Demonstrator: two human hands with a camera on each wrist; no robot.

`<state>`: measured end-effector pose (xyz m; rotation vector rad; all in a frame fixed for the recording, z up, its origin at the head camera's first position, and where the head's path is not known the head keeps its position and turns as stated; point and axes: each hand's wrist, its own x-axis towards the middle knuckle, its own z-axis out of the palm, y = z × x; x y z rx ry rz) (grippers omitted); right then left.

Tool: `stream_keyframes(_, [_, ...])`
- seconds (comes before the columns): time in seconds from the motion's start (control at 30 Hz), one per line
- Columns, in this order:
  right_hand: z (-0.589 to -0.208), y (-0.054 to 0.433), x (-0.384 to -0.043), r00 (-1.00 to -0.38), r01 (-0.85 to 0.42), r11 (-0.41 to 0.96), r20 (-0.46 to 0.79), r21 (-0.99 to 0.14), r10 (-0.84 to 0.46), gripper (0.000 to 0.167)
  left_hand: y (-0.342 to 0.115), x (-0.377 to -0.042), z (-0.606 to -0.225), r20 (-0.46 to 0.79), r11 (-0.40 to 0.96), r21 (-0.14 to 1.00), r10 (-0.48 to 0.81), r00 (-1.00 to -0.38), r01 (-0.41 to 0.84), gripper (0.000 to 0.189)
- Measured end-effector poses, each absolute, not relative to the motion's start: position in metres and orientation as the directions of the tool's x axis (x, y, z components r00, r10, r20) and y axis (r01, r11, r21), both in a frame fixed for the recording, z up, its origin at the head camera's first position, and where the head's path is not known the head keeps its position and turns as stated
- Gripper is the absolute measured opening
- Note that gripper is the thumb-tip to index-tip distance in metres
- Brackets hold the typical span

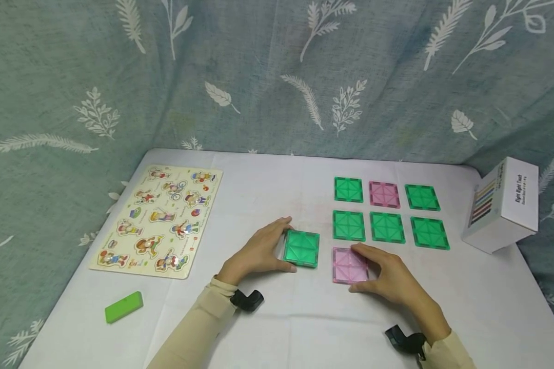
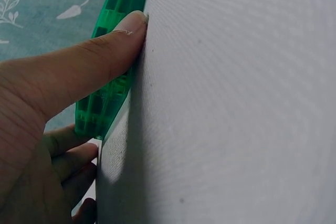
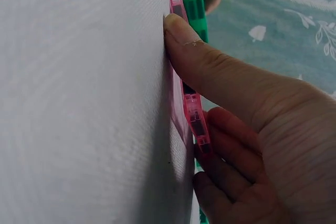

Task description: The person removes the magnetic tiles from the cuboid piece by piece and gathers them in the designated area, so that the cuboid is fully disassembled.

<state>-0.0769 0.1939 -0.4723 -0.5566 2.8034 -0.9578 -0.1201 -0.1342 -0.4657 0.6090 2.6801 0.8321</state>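
My left hand (image 1: 263, 248) holds a small stack of green square magnetic tiles (image 1: 302, 248) by its left side. The left wrist view shows the stack's layered edge (image 2: 107, 100), with the thumb on the near side and the other fingers at the far side. A single translucent pink magnetic tile (image 1: 349, 265) lies to the right of the stack, a gap between them. My right hand (image 1: 392, 274) grips this tile between thumb and fingers at its right side. In the right wrist view the pink tile (image 3: 197, 116) appears edge-on, very near the white cloth and slightly tilted.
Two rows of tiles lie behind the hands, mostly green (image 1: 387, 227), with one pink tile (image 1: 384, 195) in the back row. A white box (image 1: 512, 205) stands at the right. On the left are a picture puzzle board (image 1: 166, 228) and a green block (image 1: 123, 307).
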Motion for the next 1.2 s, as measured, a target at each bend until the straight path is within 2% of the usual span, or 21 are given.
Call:
stream_keyframes(0.6, [-0.474,0.194,-0.076,-0.926,-0.316,0.713,0.038,-0.626,-0.376,0.093,-0.133,-0.121,-0.470,-0.138,0.770,0.559,0.453,-0.881,0.308,0.101])
stream_keyframes(0.87, [-0.466,0.168,-0.071,-0.903,-0.414,0.658,0.195,-0.629,-0.383,0.089,-0.134,-0.123,-0.465,-0.155,0.753,0.572,0.488,-0.859,0.324,0.105])
stream_keyframes(1.2, [-0.469,0.135,-0.075,-0.881,-0.443,0.599,0.200,-0.667,-0.429,0.094,-0.137,-0.123,-0.466,-0.167,0.740,0.585,0.510,-0.844,0.332,0.098])
